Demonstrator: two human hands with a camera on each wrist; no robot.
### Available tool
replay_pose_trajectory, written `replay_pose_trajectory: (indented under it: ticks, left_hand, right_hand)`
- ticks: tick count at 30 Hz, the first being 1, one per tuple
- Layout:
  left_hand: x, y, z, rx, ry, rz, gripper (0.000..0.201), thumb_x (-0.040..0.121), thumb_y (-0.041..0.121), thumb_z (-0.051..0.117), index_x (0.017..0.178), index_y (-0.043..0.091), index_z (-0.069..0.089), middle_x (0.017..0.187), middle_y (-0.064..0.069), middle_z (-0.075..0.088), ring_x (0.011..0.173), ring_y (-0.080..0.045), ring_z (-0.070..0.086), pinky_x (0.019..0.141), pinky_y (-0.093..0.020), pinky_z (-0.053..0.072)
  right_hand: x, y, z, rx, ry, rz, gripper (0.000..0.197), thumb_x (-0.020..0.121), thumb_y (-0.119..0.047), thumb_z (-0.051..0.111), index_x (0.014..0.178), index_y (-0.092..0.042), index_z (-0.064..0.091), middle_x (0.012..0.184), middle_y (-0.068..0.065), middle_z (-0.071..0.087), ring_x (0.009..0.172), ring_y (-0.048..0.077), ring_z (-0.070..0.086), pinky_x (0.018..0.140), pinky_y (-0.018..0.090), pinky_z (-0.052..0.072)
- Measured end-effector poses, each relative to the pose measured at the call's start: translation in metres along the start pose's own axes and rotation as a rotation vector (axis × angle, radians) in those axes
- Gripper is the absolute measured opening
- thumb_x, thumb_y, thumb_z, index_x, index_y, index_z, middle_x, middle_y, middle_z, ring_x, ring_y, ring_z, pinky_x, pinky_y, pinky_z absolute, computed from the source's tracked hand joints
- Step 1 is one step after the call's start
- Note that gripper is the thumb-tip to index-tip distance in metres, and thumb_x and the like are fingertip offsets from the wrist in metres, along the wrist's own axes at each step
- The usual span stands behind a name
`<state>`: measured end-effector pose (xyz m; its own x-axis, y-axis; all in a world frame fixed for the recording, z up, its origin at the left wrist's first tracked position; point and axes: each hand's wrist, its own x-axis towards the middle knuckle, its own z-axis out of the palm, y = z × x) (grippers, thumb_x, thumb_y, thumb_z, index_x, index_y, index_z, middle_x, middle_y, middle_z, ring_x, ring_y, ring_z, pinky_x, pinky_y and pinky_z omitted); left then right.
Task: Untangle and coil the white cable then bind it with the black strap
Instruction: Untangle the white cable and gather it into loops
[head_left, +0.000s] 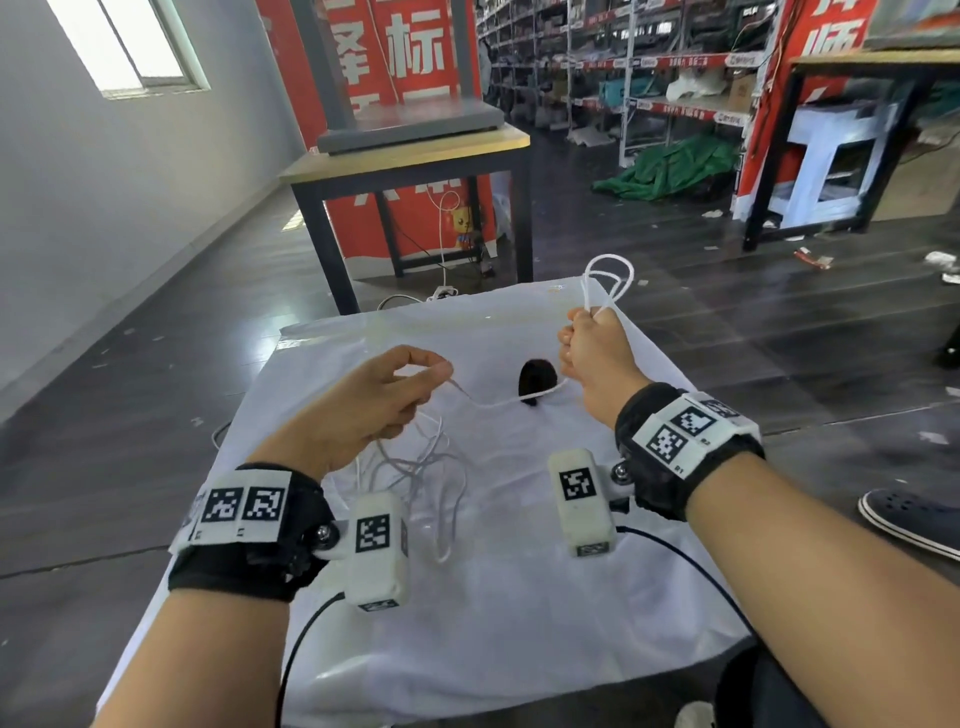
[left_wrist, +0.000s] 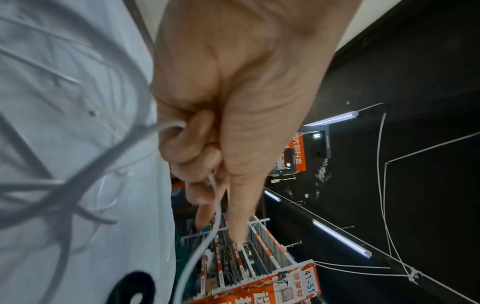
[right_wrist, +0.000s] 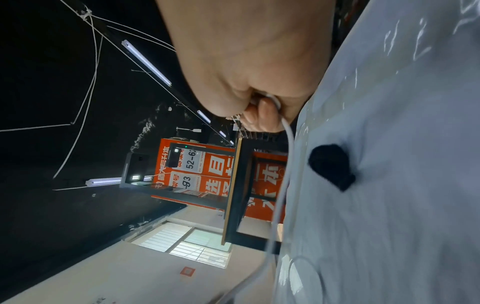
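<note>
— What have you got in front of you, counted out?

— One white cable, one black strap, and my two hands. The cable is a single run: loops stick up out of my right hand, a stretch sags across to my left hand, and the rest hangs below that hand in a loose tangle on the white cloth covering the table. I can't count the loops in the tangle; they cross over each other.

— And the strap?

— Lying on the cloth between my hands, nearer the right one, with the sagging stretch of cable passing just in front of it. From the right wrist view it sits apart from my fist, untouched.

— Anything else around, or in the way?

— A wooden-topped table with black legs stands beyond the cloth, red banners behind it, and storage shelves further back on the right. A dark shoe shows on the floor at my right. Nothing lies between my hands and the cable.

— How are you holding it?

— My right hand is a closed fist wrapped round the gathered loops. My left pinches the cable between thumb and forefinger, the other fingers curled in over the strand.
</note>
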<state>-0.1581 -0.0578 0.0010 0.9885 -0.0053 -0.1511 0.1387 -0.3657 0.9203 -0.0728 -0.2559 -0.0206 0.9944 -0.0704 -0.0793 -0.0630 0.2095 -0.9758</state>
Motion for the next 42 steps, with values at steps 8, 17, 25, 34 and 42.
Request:
replay_pose_trajectory:
  ticks: [8, 17, 25, 34, 42]
  left_hand:
    - [-0.009, 0.001, -0.024, -0.162, -0.003, 0.014, 0.023, 0.087, 0.011, 0.059, 0.108, 0.011, 0.068, 0.072, 0.002, 0.054, 0.047, -0.005, 0.032, 0.042, -0.014, 0.022]
    - [-0.001, 0.008, -0.017, -0.717, 0.248, 0.165, 0.025, 0.091, 0.001, 0.052, 0.112, 0.008, 0.064, 0.098, -0.007, 0.072, 0.062, -0.007, 0.057, 0.053, -0.013, 0.045]
    - [0.017, -0.001, -0.009, -0.27, 0.529, 0.298, 0.033, 0.098, 0.0, 0.038, 0.099, 0.02, 0.064, 0.089, 0.003, 0.065, 0.059, -0.004, 0.051, 0.055, -0.017, 0.037]
    - [0.03, -0.018, -0.012, 0.075, 0.65, 0.313, 0.029, 0.098, 0.011, 0.038, 0.101, 0.027, 0.062, 0.096, 0.007, 0.066, 0.05, 0.0, 0.052, 0.054, -0.022, 0.037]
    - [0.033, -0.019, -0.017, 0.246, 0.694, 0.374, 0.025, 0.099, 0.014, 0.039, 0.103, 0.021, 0.063, 0.094, 0.009, 0.066, 0.049, 0.003, 0.053, 0.044, -0.01, 0.033]
  right_hand:
    - [0.016, 0.013, -0.009, -0.43, -0.027, -0.1, 0.01, 0.1, -0.013, 0.03, 0.097, -0.009, 0.039, 0.085, 0.007, 0.047, 0.067, 0.016, 0.045, 0.049, 0.021, 0.036]
    - [-0.008, 0.013, 0.002, -0.956, -0.581, 0.083, 0.028, 0.098, -0.017, 0.04, 0.073, -0.015, 0.052, 0.068, 0.0, 0.054, 0.056, 0.01, 0.048, 0.055, 0.023, 0.039]
    - [-0.027, 0.006, 0.011, -0.932, -0.739, 0.233, 0.031, 0.101, -0.022, 0.034, 0.081, -0.014, 0.056, 0.059, 0.0, 0.051, 0.049, 0.011, 0.031, 0.047, 0.02, 0.022]
    - [-0.032, 0.009, 0.007, -0.828, -0.831, 0.275, 0.035, 0.102, -0.036, 0.039, 0.082, -0.013, 0.056, 0.06, -0.003, 0.048, 0.048, 0.008, 0.032, 0.041, 0.016, 0.021]
    - [-0.036, 0.006, 0.006, -0.516, -0.801, 0.429, 0.04, 0.099, -0.045, 0.04, 0.073, -0.014, 0.044, 0.05, -0.005, 0.032, 0.041, 0.008, 0.031, 0.045, 0.018, 0.035]
